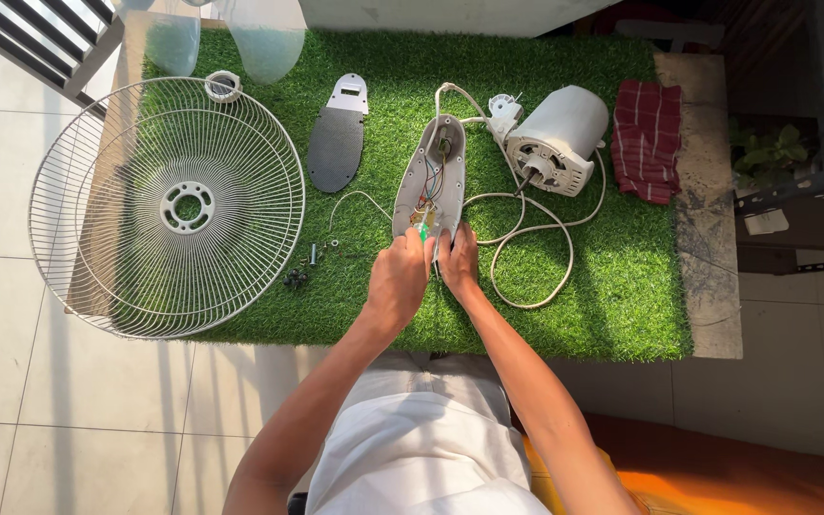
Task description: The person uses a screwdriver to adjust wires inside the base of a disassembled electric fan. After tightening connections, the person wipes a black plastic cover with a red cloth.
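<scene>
The near end of the open grey housing [431, 181] lies hidden under the left hand [398, 283] and right hand [458, 264], whose fingers [416, 244] cover what they grip. Left of the housing, small dark parts [296, 279] are too tiny to identify. Beyond it, translucent fan blades [264, 38] are cut off by the top edge.
</scene>
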